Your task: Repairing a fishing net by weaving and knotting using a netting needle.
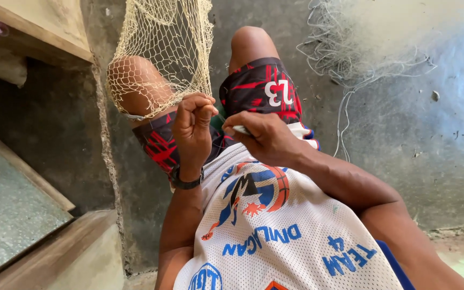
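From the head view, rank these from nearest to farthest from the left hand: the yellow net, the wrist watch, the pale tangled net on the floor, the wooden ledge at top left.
1. yellow net: pinched in the left hand, draped over the knee.
2. wrist watch: just below, on that same wrist.
3. wooden ledge: upper left corner.
4. pale tangled net: upper right, on the floor.

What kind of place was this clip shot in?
Probably a home doorstep or yard used for net mending. The person sits on a rough concrete floor beside wooden steps, a tan net draped over one knee and a pile of thin white netting nearby.
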